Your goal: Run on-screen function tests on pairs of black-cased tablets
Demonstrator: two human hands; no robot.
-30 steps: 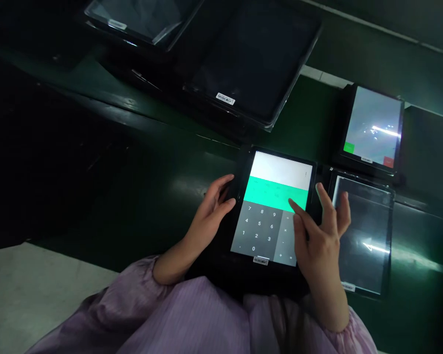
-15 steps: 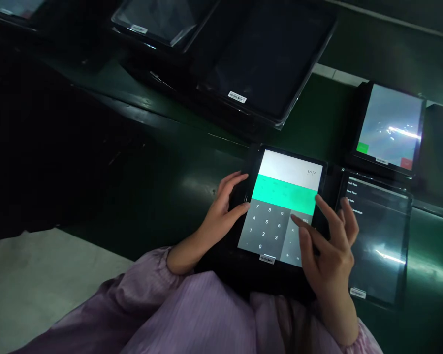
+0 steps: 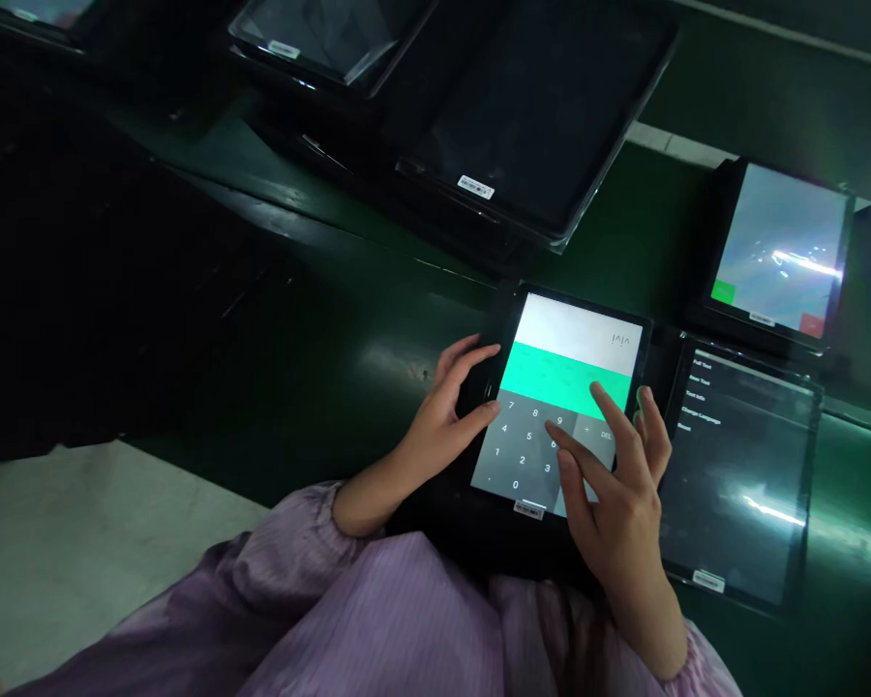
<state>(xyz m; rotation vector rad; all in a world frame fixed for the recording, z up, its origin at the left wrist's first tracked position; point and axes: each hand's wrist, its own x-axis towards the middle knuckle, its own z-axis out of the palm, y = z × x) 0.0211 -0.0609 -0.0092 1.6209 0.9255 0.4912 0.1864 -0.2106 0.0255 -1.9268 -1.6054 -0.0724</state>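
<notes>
A tablet (image 3: 581,324) lies tilted in front of me, lit with a calculator screen: white on top, a green band, dark grey keys below. My left hand (image 3: 442,416) holds it by the left edge, thumb and forefinger set apart along the rim. Over the keypad hovers my right hand (image 3: 616,494), its fingers spread and holding nothing. The right forefinger points at the keys near 8 and 9; whether it touches the glass I cannot tell. That hand covers the lower right of the keypad. A white barcode label (image 3: 528,510) sits on the tablet's bottom rim.
On the right lies a second tablet (image 3: 740,484) with a dark text menu. Beyond it is another tablet (image 3: 780,242) showing a pale screen with green and red corners. Large dark tablets (image 3: 552,126) lie at the back on the green surface (image 3: 319,358).
My right hand has moved left across the keypad, its forefinger going from the operator column to the number keys. More of the right tablet's menu shows. My left hand stays at the edge.
</notes>
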